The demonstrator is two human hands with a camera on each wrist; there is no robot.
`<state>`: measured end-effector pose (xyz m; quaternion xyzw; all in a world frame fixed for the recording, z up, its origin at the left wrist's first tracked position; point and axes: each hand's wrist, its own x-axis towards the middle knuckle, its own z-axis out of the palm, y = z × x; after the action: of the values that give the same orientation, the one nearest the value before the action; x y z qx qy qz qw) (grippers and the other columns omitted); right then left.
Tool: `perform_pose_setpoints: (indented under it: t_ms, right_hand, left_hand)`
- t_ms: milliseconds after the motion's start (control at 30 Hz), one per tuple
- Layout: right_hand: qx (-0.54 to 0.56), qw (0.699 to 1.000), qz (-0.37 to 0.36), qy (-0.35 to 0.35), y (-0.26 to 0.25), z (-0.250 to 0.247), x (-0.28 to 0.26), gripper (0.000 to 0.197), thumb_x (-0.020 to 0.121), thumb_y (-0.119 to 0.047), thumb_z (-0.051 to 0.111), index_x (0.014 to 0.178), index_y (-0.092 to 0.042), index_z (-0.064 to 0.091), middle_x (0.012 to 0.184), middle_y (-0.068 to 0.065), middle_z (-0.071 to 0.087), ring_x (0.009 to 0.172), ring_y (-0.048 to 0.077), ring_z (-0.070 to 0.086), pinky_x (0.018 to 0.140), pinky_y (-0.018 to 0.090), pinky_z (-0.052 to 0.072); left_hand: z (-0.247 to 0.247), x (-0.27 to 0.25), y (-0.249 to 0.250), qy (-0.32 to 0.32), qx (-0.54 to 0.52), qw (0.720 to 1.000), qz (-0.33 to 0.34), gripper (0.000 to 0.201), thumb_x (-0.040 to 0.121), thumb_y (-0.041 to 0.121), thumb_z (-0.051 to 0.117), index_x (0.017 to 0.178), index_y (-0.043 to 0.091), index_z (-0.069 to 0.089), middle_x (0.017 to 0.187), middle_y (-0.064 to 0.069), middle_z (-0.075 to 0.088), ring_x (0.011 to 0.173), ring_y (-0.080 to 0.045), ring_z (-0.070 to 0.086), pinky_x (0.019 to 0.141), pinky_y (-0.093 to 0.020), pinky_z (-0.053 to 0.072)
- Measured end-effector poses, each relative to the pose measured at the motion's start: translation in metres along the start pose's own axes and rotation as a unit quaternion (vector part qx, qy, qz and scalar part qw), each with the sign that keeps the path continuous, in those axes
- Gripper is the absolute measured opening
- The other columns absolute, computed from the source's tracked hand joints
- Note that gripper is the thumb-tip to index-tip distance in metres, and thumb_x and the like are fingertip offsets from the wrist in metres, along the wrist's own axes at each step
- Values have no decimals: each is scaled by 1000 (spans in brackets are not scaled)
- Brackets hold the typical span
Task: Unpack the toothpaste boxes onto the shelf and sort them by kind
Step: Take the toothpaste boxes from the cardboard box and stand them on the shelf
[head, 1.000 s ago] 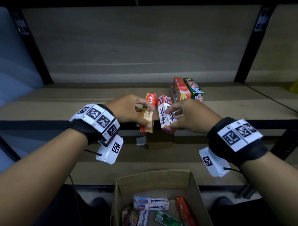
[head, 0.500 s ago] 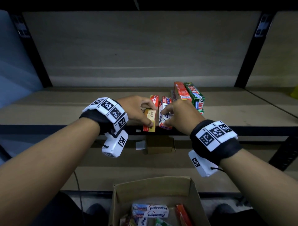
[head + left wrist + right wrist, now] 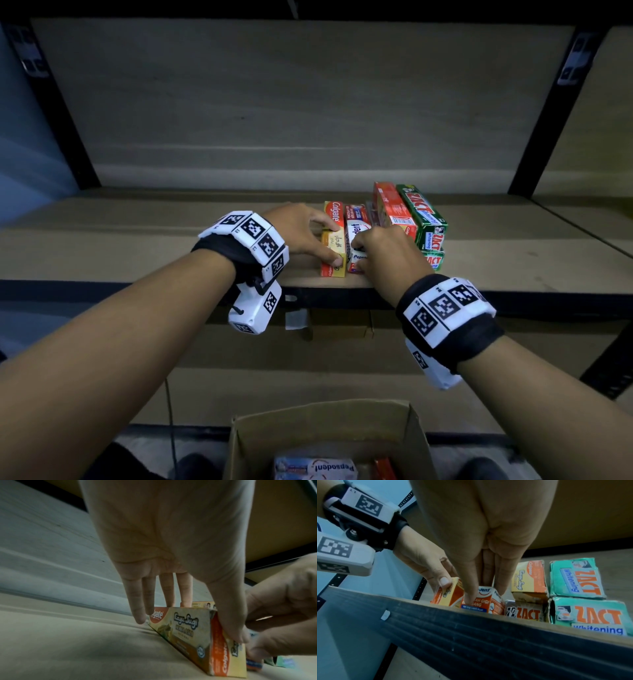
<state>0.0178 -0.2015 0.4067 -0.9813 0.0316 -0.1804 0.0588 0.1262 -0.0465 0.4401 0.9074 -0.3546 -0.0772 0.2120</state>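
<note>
A yellow-and-red Colgate box [image 3: 334,236] stands on its long edge on the wooden shelf [image 3: 154,240], near the front edge. My left hand [image 3: 335,245] grips it from above, thumb on the near end and fingers on the far side. Touching its right side is a white-and-red Pepsodent box [image 3: 356,228], which my right hand [image 3: 359,255] pinches at its near end. The right wrist view shows the thumb and fingers on either side of that Pepsodent box [image 3: 485,599].
Right of the Pepsodent box, another Colgate box [image 3: 392,209] lies on a grey Zact box [image 3: 525,612]. Beside them are two stacked green Zact Whitening boxes [image 3: 423,216]. An open cardboard carton [image 3: 322,409] on the floor below holds more Pepsodent boxes [image 3: 318,467].
Both hands have moved forward and down. The Colgate and Pepsodent boxes, held in the air before, now sit side by side on the shelf.
</note>
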Motion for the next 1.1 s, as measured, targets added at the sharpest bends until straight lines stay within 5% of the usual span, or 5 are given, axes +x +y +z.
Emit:
perform_pose_setpoints:
  t_ms: [267,500,867,1000,1100]
  right_hand:
    - [-17,1000,7,-22,4,10,20,29,89,-10,69,118,-13,67,110,12,67,99,29,66,83,39,58]
    - [55,998,10,9,10,1,13,31,88,-11,71,118,-15,69,110,7,69,102,24,65,88,33,55]
    - [160,986,26,49,17,-30,-26,40,75,-22,85,111,-21,69,112,-1,70,100,12,63,83,23,50]
    - [163,985,38,44,20,-41,-43,42,72,-25,87,109,-22,69,108,-3,70,100,11,63,87,25,51]
    - [167,985,46,9,22,-47,-57,38,72,-29,87,105,-24,70,101,-6,70,97,11,64,87,27,52]
  left_hand:
    - [1,17,1,21,29,999,-1,70,66,53,84,130,38,59,137,12,55,115,-7,48,88,-24,34]
    - [8,11,2,46,35,998,2,65,70,49,82,129,33,59,134,8,56,121,-14,53,88,-25,38]
    - [8,-27,25,73,25,995,59,32,75,34,82,105,27,72,110,10,69,84,0,61,86,-27,51]
    - [9,-46,36,56,36,996,63,33,78,37,80,108,27,71,105,13,68,72,13,56,65,-7,39]
    - [16,-61,42,34,22,997,59,31,80,37,78,108,26,70,103,12,68,65,13,55,56,-5,37]
